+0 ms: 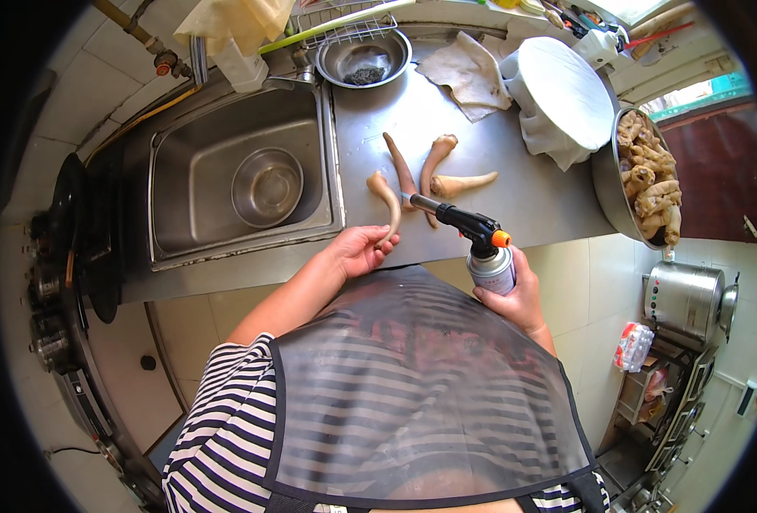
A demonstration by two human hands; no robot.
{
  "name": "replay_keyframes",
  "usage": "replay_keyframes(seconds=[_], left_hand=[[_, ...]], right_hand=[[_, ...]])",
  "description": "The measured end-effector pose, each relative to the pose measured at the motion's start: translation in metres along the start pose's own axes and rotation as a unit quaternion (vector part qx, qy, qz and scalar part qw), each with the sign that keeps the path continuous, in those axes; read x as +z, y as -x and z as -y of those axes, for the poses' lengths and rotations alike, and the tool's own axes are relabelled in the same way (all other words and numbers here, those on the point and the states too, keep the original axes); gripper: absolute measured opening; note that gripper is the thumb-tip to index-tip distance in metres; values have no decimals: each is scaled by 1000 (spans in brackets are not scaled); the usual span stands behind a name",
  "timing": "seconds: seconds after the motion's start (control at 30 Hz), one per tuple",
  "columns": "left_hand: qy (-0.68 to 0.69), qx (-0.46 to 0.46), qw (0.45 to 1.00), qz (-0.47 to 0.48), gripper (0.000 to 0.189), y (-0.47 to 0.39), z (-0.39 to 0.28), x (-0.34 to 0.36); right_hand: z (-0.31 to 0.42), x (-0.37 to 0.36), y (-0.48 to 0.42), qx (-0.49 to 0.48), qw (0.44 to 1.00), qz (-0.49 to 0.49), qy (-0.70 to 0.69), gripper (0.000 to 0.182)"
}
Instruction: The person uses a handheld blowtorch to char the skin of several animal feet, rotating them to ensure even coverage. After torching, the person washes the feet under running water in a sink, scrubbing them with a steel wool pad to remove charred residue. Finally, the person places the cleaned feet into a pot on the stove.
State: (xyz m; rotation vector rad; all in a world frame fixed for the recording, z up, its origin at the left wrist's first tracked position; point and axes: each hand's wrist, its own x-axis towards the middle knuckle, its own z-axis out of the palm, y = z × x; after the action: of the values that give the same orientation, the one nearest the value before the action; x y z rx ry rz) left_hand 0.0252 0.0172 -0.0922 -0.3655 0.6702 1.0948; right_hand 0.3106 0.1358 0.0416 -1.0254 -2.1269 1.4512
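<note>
My left hand (367, 249) grips a pale pig's tail (388, 199) by its thin end, over the counter's front edge. The thick end points up and away from me. In my right hand (518, 292) is a butane blowtorch (468, 224), held by its gas canister. Its nozzle points left, with a faint bluish flame at the tip, towards the held tail. Close to the nozzle lie three more tails on the steel counter (532, 215): a darker one (399, 163), a curved one (435, 163) and a paler one (465, 185).
Left is a steel sink (189, 192) holding a metal bowl (268, 208). Behind stand a bowl with a dark scouring pad (364, 77), a piece of hide (471, 77) and a cloth-covered container (564, 96). A pot (609, 176) of trotter-like pieces (651, 173) sits at the right edge.
</note>
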Motion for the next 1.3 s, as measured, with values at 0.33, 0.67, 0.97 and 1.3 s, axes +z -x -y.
replay_keyframes(seconds=[0.33,0.67,0.97,1.3], left_hand=[[-18,53,983,-177,11,-8,7,2],[77,97,974,-191,21,-8,11,-16],[-23,164,960,-228,18,0,19,-1],[-143,198,937,-249,18,3,23,8]], right_hand=[[2,3,-1,-2,1000,-2,-6,71],[1,8,-10,-13,1000,12,-1,73],[3,9,-14,-16,1000,15,1,72],[2,8,-15,-17,1000,5,-2,70]])
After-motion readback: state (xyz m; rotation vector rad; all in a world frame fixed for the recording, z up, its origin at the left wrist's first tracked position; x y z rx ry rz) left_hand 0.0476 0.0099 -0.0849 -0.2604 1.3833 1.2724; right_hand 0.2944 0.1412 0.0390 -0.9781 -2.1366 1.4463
